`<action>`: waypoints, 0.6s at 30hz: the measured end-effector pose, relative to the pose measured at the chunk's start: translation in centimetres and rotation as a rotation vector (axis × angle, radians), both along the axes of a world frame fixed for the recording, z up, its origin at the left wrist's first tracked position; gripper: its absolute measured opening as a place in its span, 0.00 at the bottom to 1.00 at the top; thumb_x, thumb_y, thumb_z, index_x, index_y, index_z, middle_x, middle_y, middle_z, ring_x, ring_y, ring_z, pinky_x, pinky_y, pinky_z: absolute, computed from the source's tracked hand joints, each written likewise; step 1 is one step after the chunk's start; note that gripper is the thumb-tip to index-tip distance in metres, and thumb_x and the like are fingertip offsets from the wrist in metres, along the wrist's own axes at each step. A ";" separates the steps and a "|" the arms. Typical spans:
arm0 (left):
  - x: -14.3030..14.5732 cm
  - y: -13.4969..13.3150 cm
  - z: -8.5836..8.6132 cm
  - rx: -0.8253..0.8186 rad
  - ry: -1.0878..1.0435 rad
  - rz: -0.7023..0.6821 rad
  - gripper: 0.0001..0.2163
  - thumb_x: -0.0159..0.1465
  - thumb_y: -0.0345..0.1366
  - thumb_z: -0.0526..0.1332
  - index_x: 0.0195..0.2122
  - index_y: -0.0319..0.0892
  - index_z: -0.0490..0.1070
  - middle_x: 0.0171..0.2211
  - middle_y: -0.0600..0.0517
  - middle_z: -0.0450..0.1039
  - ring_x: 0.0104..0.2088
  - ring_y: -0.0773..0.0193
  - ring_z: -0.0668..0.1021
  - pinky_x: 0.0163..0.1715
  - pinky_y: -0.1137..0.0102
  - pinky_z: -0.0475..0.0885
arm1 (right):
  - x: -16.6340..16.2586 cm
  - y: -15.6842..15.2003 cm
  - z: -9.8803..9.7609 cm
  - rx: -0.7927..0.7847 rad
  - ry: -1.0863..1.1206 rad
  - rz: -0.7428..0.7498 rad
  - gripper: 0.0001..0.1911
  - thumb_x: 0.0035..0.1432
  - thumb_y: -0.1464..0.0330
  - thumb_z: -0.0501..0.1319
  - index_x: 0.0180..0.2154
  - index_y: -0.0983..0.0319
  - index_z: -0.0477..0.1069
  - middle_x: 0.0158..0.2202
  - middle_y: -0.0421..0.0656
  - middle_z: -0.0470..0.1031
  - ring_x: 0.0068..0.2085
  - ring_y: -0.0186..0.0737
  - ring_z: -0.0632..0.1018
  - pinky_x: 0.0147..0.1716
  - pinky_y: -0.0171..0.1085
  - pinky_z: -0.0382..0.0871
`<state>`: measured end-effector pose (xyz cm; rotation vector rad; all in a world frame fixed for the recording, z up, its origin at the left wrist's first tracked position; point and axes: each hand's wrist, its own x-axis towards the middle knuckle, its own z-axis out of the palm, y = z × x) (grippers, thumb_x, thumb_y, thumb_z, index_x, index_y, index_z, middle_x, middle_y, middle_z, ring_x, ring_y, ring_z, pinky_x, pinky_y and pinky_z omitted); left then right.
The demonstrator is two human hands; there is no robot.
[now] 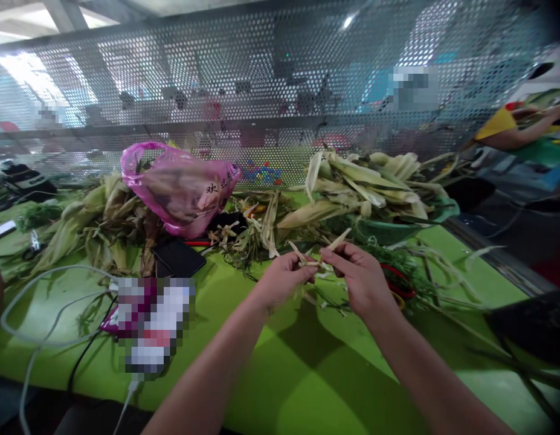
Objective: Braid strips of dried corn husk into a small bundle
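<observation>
Both my hands meet over the green table (pixel 280 374). My left hand (pixel 282 279) is closed in a pinch on thin dry corn-husk strips (pixel 316 252). My right hand (pixel 359 275) is also closed, pinching the same strips from the right side. The pale strips stick up and out between my fingertips. Behind my hands lie loose husk scraps (pixel 257 232), and a teal basket (pixel 388 229) heaped with corn husks (pixel 365 181) stands just beyond my right hand.
A pink plastic bag (pixel 180 187) and a husk pile (pixel 98 223) sit at back left. A dark phone (pixel 177 257), white cable (pixel 39 302) and red ring (pixel 400 281) lie on the table. A perforated metal screen (pixel 261 78) closes the back. Another person's arm (pixel 519 130) shows far right.
</observation>
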<state>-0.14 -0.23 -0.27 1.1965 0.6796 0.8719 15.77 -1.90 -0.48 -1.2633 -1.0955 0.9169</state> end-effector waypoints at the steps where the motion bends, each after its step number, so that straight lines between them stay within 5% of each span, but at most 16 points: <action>1: 0.0 0.1 -0.2 0.006 0.018 -0.002 0.09 0.56 0.36 0.65 0.34 0.37 0.69 0.26 0.54 0.68 0.27 0.71 0.69 0.31 0.74 0.63 | 0.1 0.1 0.0 0.004 -0.064 0.002 0.14 0.49 0.58 0.68 0.30 0.61 0.71 0.24 0.38 0.67 0.24 0.33 0.65 0.22 0.34 0.59; 4: 0.0 0.4 -0.6 0.044 0.123 0.017 0.05 0.56 0.31 0.62 0.34 0.37 0.69 0.28 0.53 0.69 0.28 0.70 0.70 0.33 0.73 0.64 | 0.4 -0.1 0.5 0.147 -0.389 -0.142 0.25 0.48 0.58 0.68 0.48 0.60 0.70 0.42 0.47 0.71 0.33 0.41 0.72 0.32 0.41 0.69; 7: 0.2 0.6 -1.1 0.097 0.217 0.021 0.05 0.56 0.30 0.60 0.35 0.37 0.69 0.27 0.53 0.69 0.27 0.69 0.69 0.32 0.72 0.64 | 0.3 -0.5 1.5 0.370 -0.701 -0.272 0.32 0.50 0.60 0.67 0.56 0.57 0.64 0.55 0.50 0.64 0.49 0.51 0.70 0.46 0.49 0.66; 12: 0.5 0.4 -1.6 0.225 0.248 -0.060 0.04 0.56 0.31 0.60 0.33 0.38 0.67 0.27 0.55 0.66 0.27 0.70 0.66 0.30 0.73 0.62 | -0.3 -0.7 1.7 0.428 -0.843 -0.026 0.06 0.56 0.63 0.63 0.35 0.56 0.76 0.46 0.46 0.73 0.51 0.52 0.71 0.52 0.53 0.58; 18: 0.6 0.0 -1.9 0.301 0.319 -0.187 0.05 0.57 0.34 0.60 0.31 0.38 0.69 0.26 0.55 0.66 0.27 0.69 0.66 0.30 0.73 0.63 | -0.3 -0.5 1.3 0.370 -0.663 -0.028 0.04 0.53 0.65 0.64 0.28 0.58 0.74 0.41 0.45 0.75 0.46 0.49 0.73 0.49 0.49 0.62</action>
